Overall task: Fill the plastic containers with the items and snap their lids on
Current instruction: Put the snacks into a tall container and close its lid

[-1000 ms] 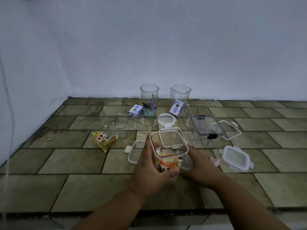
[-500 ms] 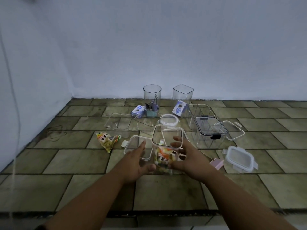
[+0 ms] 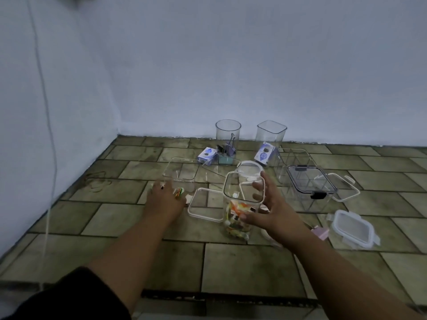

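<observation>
Tip-over risk is posed: tall container (image 3: 233,192), w/o lid, part-filled, at floor ctr, is cupped only loosely by right hand (image 3: 275,211) from 3 o'clock, while snack packet (image 3: 179,193) at its 9 o'clock is covered by left hand (image 3: 164,202), grip not discernible.

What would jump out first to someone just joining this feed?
The tall clear square plastic container, lidless and part-filled with colourful packets, stands centre floor, cupped by the right hand. To its left, the left hand lies over a loose colourful snack packet. Clear tubs and loose lids lie scattered around.
</observation>
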